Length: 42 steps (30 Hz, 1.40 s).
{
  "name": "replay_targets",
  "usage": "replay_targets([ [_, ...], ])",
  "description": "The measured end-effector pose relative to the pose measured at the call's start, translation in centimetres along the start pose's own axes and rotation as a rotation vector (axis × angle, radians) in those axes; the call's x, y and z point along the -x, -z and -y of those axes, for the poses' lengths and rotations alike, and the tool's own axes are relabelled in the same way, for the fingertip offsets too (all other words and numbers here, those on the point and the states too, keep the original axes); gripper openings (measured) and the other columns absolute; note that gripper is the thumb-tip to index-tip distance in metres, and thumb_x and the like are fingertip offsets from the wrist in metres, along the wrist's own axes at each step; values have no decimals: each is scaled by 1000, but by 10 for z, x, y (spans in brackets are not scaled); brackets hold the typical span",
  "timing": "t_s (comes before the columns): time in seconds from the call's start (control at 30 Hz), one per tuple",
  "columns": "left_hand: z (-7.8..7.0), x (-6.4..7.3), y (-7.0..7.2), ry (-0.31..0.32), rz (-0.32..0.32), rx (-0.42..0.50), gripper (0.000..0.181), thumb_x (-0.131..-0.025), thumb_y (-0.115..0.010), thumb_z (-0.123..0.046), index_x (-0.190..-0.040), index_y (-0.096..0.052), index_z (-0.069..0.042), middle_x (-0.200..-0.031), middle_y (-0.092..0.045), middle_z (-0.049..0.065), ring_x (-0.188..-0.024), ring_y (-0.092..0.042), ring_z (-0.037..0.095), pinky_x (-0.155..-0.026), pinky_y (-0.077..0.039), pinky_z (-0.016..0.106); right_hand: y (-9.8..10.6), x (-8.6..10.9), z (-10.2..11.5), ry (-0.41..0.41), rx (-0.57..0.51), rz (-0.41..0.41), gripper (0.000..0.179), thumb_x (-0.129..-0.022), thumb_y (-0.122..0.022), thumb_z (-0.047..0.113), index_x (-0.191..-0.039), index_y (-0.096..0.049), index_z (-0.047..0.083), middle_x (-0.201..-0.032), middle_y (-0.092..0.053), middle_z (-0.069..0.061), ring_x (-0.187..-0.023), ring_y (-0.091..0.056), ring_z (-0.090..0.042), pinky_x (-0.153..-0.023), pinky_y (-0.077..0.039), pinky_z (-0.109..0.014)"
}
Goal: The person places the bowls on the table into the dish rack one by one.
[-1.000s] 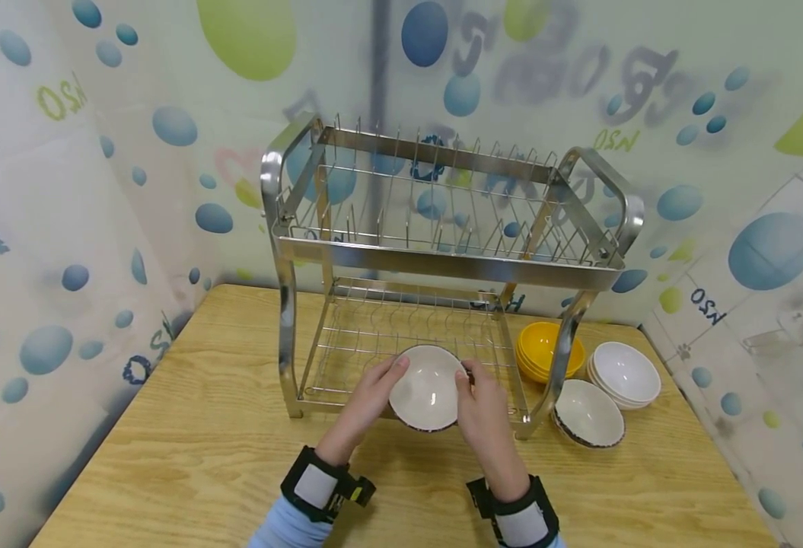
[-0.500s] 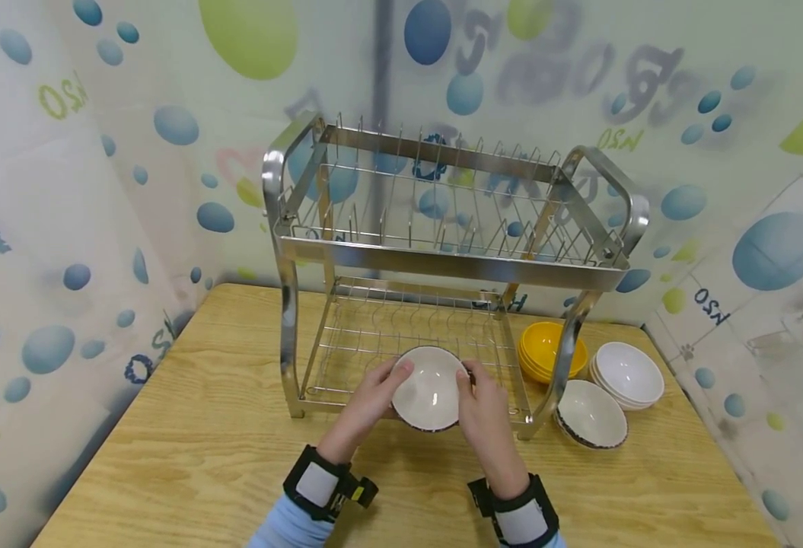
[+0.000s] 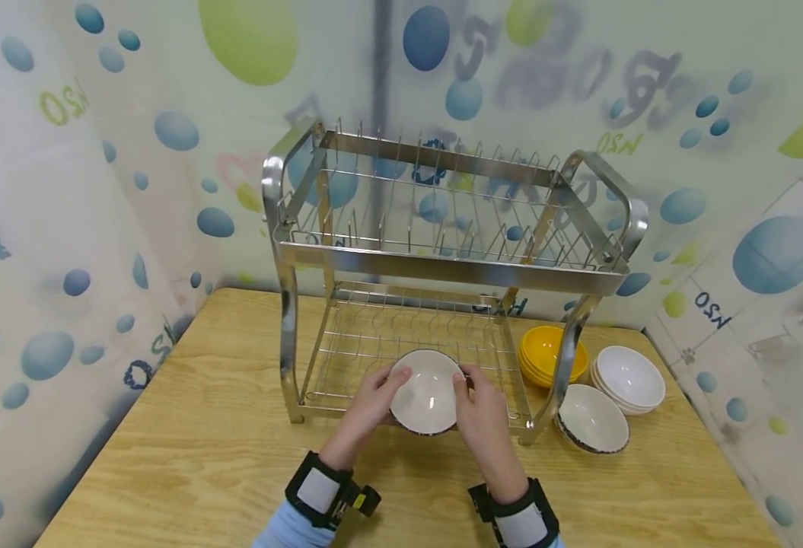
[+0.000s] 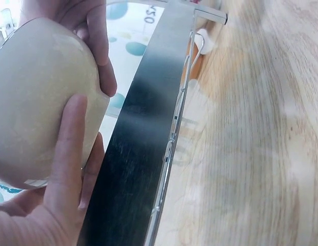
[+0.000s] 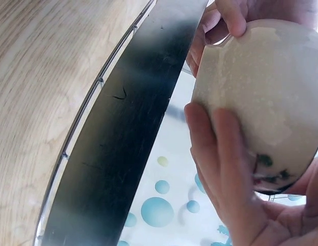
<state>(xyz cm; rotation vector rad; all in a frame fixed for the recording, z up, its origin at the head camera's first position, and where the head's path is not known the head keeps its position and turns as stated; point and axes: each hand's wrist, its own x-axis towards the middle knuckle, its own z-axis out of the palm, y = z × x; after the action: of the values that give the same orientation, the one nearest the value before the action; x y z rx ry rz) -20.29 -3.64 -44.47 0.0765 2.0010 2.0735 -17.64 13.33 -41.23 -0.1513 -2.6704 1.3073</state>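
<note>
Both hands hold a white bowl with a dark rim (image 3: 427, 396) in front of the rack's lower tier, its inside facing the head camera. My left hand (image 3: 376, 397) grips its left side, thumb over the rim. On the right side, my right hand (image 3: 479, 403) has its thumb on the rim too. Fingers (image 4: 72, 148) lie along the underside of the bowl (image 4: 36, 102) in the left wrist view. The right wrist view shows a small green and red pattern on the outside of the bowl (image 5: 266, 92), near its rim.
A two-tier metal dish rack (image 3: 442, 266) stands on the wooden table (image 3: 202, 426). Right of it are stacked yellow bowls (image 3: 545, 350), stacked white bowls (image 3: 630, 377) and another dark-rimmed bowl (image 3: 593, 418). A patterned curtain (image 3: 237, 114) hangs behind.
The hands and the bowl stay almost in place before the rack. The whole head view has shifted down very slightly.
</note>
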Motion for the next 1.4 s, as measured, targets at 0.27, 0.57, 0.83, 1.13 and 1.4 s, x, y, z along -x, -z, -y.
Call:
replay_targets([
  [0.27, -5, -2, -2, 1, -33, 9, 63, -94, -49, -53, -134, -52, -4, -112, -62, 22, -84, -66, 21, -63, -58, 40, 5, -1, -1, 34, 58, 6, 38, -101, -44, 31, -121, -60, 3, -114, -66, -16, -99, -64, -29, -76, -56, -39],
  [0.57, 0, 2, 3, -5, -110, 8, 67, -92, -49, -57, -129, -55, -1, -116, -60, 23, -81, -65, 21, -62, -58, 40, 15, 2, -4, 52, 50, -178, 29, -98, -52, 31, -113, -64, 10, -103, -69, -8, -78, -69, -19, -63, -55, -29],
  [0.83, -4, 1, 9, -27, -197, -27, 66, -93, -46, -56, -126, -58, 0, -116, -62, 22, -95, -63, 22, -82, -54, 42, 38, -1, -16, 166, 101, -431, 21, -92, -62, 25, -106, -66, 8, -92, -71, -8, -63, -68, -16, -54, -52, -22],
  [1.13, -7, 5, 16, -17, -195, 37, 67, -94, -47, -54, -133, -52, 0, -116, -59, 25, -83, -63, 21, -65, -58, 41, 63, 1, -31, 110, 150, -562, 26, -91, -64, 28, -100, -62, 4, -83, -67, -11, -65, -63, -21, -58, -46, -20],
  [1.4, -7, 1, 19, -25, -204, 43, 67, -93, -47, -56, -132, -53, -2, -109, -61, 24, -76, -64, 20, -60, -57, 42, 75, -2, -40, 22, 156, -567, 38, -92, -60, 34, -107, -51, 0, -90, -55, -12, -73, -55, -23, -62, -41, -22],
])
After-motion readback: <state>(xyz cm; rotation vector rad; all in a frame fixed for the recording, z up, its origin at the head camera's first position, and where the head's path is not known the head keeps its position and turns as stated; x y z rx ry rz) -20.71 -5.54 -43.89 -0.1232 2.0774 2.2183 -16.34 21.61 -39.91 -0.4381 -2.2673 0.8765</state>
